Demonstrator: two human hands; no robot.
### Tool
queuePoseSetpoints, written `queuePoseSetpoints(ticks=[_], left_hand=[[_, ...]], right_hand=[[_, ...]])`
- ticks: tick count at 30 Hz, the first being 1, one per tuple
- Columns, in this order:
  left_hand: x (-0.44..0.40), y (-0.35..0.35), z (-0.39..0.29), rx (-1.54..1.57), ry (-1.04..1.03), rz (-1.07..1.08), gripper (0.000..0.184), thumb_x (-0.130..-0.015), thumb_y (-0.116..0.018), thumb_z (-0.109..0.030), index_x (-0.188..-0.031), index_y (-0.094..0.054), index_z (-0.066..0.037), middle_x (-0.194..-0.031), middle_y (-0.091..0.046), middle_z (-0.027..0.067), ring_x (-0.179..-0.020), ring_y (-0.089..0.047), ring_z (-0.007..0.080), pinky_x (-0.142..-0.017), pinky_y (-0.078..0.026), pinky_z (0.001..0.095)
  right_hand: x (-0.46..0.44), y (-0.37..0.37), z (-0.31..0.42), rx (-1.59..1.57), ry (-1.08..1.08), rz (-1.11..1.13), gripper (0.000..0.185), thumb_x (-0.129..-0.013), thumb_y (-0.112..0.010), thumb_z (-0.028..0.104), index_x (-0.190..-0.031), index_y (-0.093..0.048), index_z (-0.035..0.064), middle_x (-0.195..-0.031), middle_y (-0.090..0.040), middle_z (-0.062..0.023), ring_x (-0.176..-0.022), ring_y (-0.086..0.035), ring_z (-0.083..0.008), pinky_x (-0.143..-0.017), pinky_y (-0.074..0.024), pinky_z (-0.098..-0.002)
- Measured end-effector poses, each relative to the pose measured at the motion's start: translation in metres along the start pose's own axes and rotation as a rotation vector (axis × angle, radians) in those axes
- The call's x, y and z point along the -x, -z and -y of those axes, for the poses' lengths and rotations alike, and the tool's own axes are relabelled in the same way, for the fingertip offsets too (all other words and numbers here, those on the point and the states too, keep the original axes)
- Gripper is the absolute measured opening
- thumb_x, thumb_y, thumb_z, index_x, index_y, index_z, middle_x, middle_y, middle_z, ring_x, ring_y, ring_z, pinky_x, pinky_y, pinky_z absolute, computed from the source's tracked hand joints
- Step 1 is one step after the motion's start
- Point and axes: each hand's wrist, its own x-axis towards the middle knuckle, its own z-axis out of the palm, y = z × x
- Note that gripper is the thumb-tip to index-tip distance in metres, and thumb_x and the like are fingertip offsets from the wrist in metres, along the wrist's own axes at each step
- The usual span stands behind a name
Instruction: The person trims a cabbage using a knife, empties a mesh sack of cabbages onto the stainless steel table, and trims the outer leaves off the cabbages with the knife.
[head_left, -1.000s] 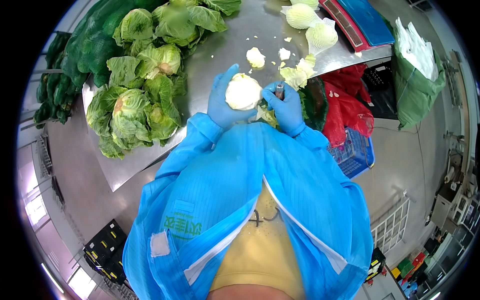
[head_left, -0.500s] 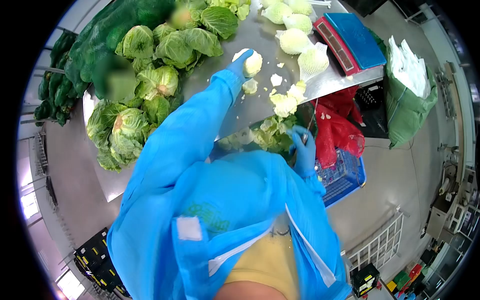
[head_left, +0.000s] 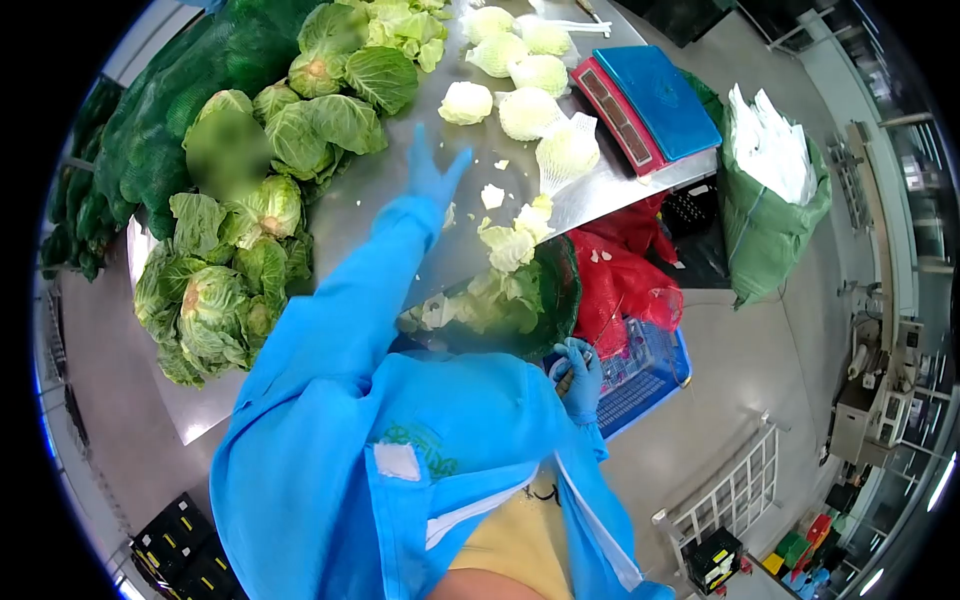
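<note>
My left hand [head_left: 437, 175], in a blue glove, is over the steel table with its fingers spread and nothing in them. Just beyond its fingertips rests a peeled pale cabbage head [head_left: 466, 103]. Beside that head are several cabbages in white net sleeves [head_left: 527, 113]. Low by the table's near edge, my right hand [head_left: 580, 385] is closed around the handle of a knife [head_left: 566, 380]; the blade is hard to make out. Trimmed cabbage leaves [head_left: 508, 245] lie at the table edge, above a green net bag of leaf waste [head_left: 500, 305].
Untrimmed green cabbages [head_left: 215, 315] are heaped on the left of the steel table [head_left: 350, 215], beside filled green net sacks [head_left: 165, 125]. At right stand a red and blue scale [head_left: 655, 105], red net bags [head_left: 625, 280], a blue crate [head_left: 650, 380] and a green sack [head_left: 770, 220].
My left hand has let go of the peeled cabbage, which now sits by the netted ones, and has drawn back with fingers spread. My right hand has moved lower. The view has shifted.
</note>
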Motion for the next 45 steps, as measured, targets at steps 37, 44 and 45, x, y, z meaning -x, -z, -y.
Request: queuePoseSetpoints(ticks=[37,44,45], left_hand=[[0.179,0.308,-0.050,-0.998,-0.220,-0.682,0.083,-0.063,-0.078,-0.037,-0.130,-0.041,-0.007,-0.124,-0.042,0.0215,-0.114,-0.040,0.0379,-0.097,-0.032,0.0468],[0.165,0.330,-0.006,-0.825,0.129,-0.886,0.126,-0.040,-0.088,-0.046,-0.140,-0.019,-0.013,-0.130,-0.031,0.0248,-0.118,-0.034,0.0394,-0.100,-0.030,0.0480],[0.160,0.337,-0.002,-0.758,0.091,-0.861,0.123,-0.040,-0.088,-0.043,-0.138,-0.022,-0.012,-0.130,-0.031,0.0239,-0.118,-0.034,0.0388,-0.100,-0.031,0.0478]], right_hand=[[-0.020,-0.125,-0.017,0.239,-0.022,0.376,0.022,-0.076,-0.065,0.005,-0.096,-0.056,0.0058,-0.075,-0.054,0.0005,-0.056,-0.048,-0.0075,-0.052,-0.0411,-0.0206],[-0.015,-0.152,-0.024,0.285,-0.140,0.470,0.020,-0.075,-0.065,0.004,-0.093,-0.057,0.0063,-0.072,-0.052,0.0006,-0.054,-0.047,-0.0071,-0.050,-0.0395,-0.0197],[-0.013,-0.155,-0.022,0.285,-0.143,0.492,0.020,-0.075,-0.065,0.005,-0.093,-0.057,0.0063,-0.071,-0.052,0.0005,-0.054,-0.047,-0.0072,-0.050,-0.0392,-0.0193]])
